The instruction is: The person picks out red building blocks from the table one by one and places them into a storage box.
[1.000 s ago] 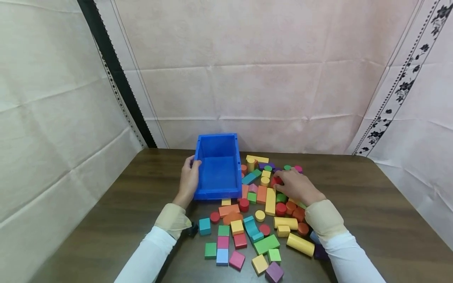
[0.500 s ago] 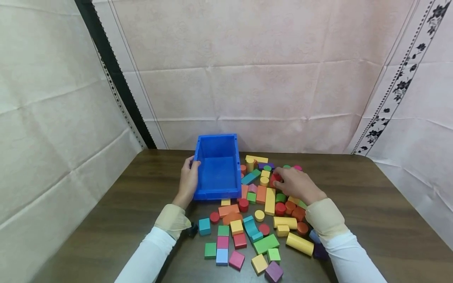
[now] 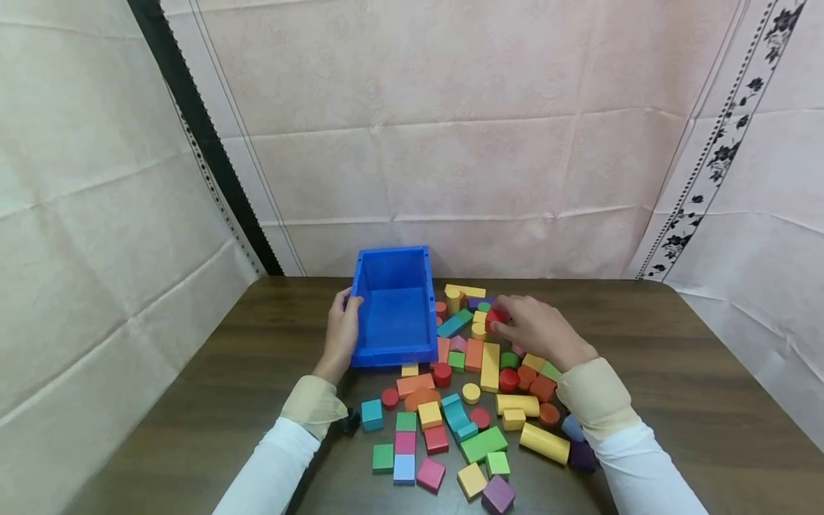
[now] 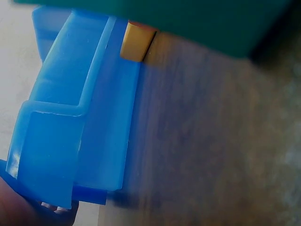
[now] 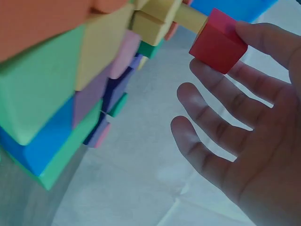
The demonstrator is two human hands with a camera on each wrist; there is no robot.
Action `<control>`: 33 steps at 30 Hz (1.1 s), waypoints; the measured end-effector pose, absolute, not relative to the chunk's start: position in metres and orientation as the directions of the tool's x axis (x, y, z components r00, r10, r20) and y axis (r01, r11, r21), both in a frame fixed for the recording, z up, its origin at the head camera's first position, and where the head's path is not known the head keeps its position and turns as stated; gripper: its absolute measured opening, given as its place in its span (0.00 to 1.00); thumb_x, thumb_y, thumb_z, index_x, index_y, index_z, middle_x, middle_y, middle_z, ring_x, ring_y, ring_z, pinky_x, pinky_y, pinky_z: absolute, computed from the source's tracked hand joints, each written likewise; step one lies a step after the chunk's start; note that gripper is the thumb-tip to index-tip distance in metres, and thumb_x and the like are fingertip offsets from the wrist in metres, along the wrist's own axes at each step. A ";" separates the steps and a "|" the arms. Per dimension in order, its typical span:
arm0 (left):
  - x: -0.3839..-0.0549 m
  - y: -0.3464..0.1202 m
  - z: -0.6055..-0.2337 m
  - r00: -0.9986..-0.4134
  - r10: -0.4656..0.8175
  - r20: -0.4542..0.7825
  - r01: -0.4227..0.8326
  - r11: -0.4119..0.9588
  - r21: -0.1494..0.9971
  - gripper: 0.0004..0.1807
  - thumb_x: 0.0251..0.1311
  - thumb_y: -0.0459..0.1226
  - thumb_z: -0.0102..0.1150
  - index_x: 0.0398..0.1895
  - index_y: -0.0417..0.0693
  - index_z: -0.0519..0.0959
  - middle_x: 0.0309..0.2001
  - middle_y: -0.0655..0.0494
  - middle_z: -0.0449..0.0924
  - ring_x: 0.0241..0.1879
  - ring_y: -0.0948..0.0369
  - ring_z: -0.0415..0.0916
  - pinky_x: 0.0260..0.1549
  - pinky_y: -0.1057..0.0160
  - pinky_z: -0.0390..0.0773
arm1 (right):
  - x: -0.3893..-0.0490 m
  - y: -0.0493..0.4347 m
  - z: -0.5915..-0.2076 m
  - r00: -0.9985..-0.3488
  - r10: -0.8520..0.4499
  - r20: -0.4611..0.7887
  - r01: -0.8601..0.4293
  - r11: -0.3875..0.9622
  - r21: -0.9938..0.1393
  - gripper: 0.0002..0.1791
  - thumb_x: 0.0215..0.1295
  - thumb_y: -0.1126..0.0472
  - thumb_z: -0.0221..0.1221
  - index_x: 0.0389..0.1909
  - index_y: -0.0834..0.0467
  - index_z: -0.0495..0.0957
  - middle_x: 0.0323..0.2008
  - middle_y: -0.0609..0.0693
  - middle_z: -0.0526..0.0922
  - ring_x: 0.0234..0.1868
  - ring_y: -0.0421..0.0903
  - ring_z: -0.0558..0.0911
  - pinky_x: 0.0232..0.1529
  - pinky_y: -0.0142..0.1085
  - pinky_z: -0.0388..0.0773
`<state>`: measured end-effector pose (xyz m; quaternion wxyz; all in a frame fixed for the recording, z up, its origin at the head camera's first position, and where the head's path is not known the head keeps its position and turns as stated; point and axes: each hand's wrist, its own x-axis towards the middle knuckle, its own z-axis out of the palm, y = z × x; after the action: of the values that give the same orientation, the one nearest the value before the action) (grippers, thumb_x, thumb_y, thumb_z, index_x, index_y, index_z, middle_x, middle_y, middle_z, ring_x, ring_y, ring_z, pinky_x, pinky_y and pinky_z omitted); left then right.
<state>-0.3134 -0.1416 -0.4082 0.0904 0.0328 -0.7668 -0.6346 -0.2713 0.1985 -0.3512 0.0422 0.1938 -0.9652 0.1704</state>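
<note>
My right hand (image 3: 539,330) pinches a red block (image 5: 219,42) between thumb and fingertips, over the far right part of the scattered blocks; in the head view this red block shows just left of the fingers. My left hand (image 3: 340,332) grips the left wall of a blue bin (image 3: 395,355), thumb at the rim. No blocks show inside the bin in the head view. In the left wrist view the bin's side fills the left, with part of the left hand (image 4: 19,205) at the lower corner. A yellow block (image 4: 135,42) stands beside the bin there.
Many coloured wooden blocks spread right and in front of the bin, among them a green block (image 3: 483,445), a yellow cylinder (image 3: 544,443) and a purple cube (image 3: 498,494). Behind the dark wooden table (image 3: 193,400) hangs a pale cloth (image 3: 476,143).
My right hand has lifted the red block and shifted slightly up and left, uncovering a pink block beneath. My left hand keeps its hold on the bin. The head view has shifted slightly.
</note>
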 end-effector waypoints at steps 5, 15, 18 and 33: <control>-0.312 -0.141 -0.408 -0.982 -0.163 0.097 0.066 0.183 0.981 0.31 0.82 0.54 0.41 0.80 0.53 0.59 0.79 0.48 0.62 0.77 0.43 0.62 0.72 0.33 0.62 | -0.264 0.195 -0.342 -0.916 -0.363 0.171 -0.400 0.859 -0.319 0.20 0.74 0.55 0.66 0.60 0.60 0.81 0.45 0.53 0.87 0.35 0.43 0.84 0.52 0.53 0.84; -0.313 -0.140 -0.407 -0.982 -0.161 0.100 0.070 0.179 0.981 0.29 0.82 0.51 0.40 0.80 0.52 0.59 0.79 0.48 0.61 0.77 0.44 0.62 0.73 0.34 0.61 | -0.255 0.192 -0.331 -0.909 -0.370 0.194 -0.415 0.847 -0.331 0.17 0.74 0.54 0.66 0.58 0.58 0.82 0.47 0.53 0.88 0.37 0.45 0.84 0.52 0.53 0.85; -0.313 -0.140 -0.408 -0.982 -0.163 0.095 0.065 0.181 0.981 0.30 0.82 0.52 0.40 0.80 0.53 0.59 0.80 0.48 0.61 0.77 0.43 0.62 0.72 0.34 0.62 | -0.252 0.192 -0.328 -0.912 -0.364 0.188 -0.408 0.849 -0.336 0.17 0.74 0.54 0.66 0.58 0.57 0.82 0.46 0.52 0.87 0.35 0.42 0.83 0.51 0.52 0.85; -0.313 -0.141 -0.410 -0.980 -0.169 0.100 0.070 0.177 0.982 0.31 0.82 0.53 0.40 0.80 0.53 0.59 0.80 0.47 0.61 0.77 0.43 0.61 0.73 0.33 0.60 | -0.243 0.190 -0.317 -0.902 -0.366 0.229 -0.424 0.851 -0.309 0.19 0.72 0.53 0.68 0.58 0.58 0.82 0.46 0.52 0.86 0.42 0.48 0.83 0.50 0.51 0.85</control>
<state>-0.3129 -0.1407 -0.4098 0.0934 0.0326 -0.7614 -0.6407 -0.2429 0.1899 -0.3173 0.0811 0.2061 -0.9587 0.1787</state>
